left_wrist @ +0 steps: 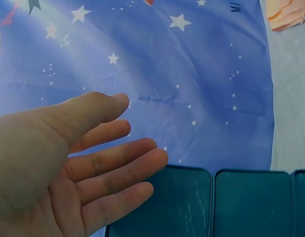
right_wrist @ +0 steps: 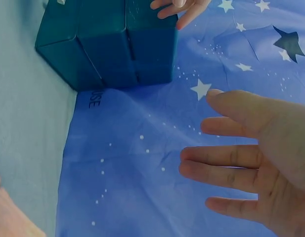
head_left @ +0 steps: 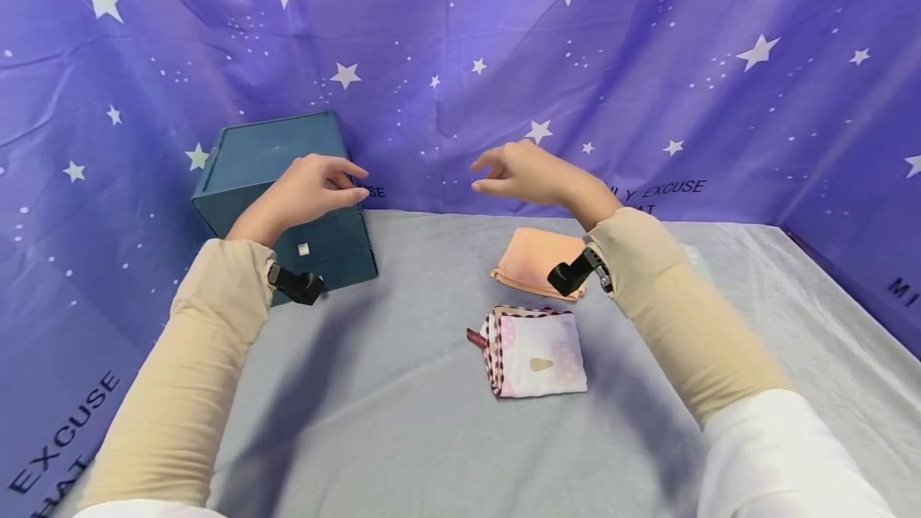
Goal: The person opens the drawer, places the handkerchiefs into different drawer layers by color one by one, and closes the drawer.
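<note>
Both hands hover in the air above the table, holding nothing. My left hand [head_left: 316, 186] is in front of a dark teal drawer box [head_left: 281, 154]; in the left wrist view its fingers are relaxed, thumb apart from them. My right hand [head_left: 528, 174] hangs above and behind a folded orange cloth [head_left: 540, 258], and the right wrist view shows its fingers loosely extended. Nearer the front lies a folded white and pink cloth [head_left: 547, 354] with a checkered edge and a small dark red tag [head_left: 476, 338]. Part of the orange cloth is hidden by the right wrist camera.
A pale green thing [head_left: 696, 260] shows partly behind the right forearm. Grey cloth [head_left: 403, 422] covers the table. A purple curtain [head_left: 446, 46] with white stars stands along the back and sides. The drawer box carries a small light handle [head_left: 304, 249].
</note>
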A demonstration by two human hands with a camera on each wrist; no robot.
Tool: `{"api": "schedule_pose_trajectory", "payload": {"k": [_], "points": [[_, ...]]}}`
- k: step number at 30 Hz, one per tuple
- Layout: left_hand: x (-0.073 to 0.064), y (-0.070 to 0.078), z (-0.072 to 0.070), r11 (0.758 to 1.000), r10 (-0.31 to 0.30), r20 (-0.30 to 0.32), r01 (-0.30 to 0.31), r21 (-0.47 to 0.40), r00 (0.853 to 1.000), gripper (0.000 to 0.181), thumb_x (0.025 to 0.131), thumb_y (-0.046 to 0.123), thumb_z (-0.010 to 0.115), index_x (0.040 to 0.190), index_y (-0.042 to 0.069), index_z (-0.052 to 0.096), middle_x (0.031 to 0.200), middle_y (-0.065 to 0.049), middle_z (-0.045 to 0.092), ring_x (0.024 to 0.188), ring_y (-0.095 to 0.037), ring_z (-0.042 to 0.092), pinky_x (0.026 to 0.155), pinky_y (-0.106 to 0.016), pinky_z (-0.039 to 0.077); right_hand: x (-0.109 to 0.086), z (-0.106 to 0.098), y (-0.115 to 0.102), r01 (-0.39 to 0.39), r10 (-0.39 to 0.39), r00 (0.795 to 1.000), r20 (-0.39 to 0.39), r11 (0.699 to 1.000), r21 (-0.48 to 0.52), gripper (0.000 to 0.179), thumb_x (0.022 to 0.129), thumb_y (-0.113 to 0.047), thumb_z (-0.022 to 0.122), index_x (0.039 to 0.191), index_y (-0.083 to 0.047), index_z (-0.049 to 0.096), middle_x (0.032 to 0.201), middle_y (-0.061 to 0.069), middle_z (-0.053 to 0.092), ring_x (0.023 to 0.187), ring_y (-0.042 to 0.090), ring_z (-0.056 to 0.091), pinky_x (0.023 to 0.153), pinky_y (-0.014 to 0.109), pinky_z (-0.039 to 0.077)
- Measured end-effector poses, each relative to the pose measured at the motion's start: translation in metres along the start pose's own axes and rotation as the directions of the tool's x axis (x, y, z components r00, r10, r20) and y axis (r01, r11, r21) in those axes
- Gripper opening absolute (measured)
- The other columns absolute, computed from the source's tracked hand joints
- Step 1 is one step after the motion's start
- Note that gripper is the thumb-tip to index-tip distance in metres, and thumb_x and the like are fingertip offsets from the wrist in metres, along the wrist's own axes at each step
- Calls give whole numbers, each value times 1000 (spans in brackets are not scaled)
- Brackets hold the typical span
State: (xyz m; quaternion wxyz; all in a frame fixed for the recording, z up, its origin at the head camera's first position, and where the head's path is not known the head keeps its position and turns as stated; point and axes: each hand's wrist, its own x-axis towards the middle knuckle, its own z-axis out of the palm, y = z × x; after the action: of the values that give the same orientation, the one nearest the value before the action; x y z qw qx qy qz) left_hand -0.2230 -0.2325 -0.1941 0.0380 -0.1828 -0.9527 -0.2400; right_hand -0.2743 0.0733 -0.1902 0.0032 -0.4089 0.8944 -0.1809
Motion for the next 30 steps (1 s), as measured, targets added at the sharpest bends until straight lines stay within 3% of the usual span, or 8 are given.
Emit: {"api": "schedule_pose_trajectory", "payload": {"k": [16,30], "points": [[-26,-10,-23,999,-49,-11,49,22,999,40,89,26,61,122,3,58,98,-17,65,95,-32,59,82,-48,43,26,9,-21,52,-53,997,55,998,22,39,92,-25,57,122,-1,57,96,10,68,87,17,64,78,31,48],[-47,-26,-38,994,-99,-32,101,52,995,43,89,30,61,123,3,57,98,-17,65,91,-32,60,81,-50,44,43,24,-38,69,-74,990,122,997,47,38,92,-24,57,123,-2,57,100,8,67,89,15,64,81,29,48]]}}
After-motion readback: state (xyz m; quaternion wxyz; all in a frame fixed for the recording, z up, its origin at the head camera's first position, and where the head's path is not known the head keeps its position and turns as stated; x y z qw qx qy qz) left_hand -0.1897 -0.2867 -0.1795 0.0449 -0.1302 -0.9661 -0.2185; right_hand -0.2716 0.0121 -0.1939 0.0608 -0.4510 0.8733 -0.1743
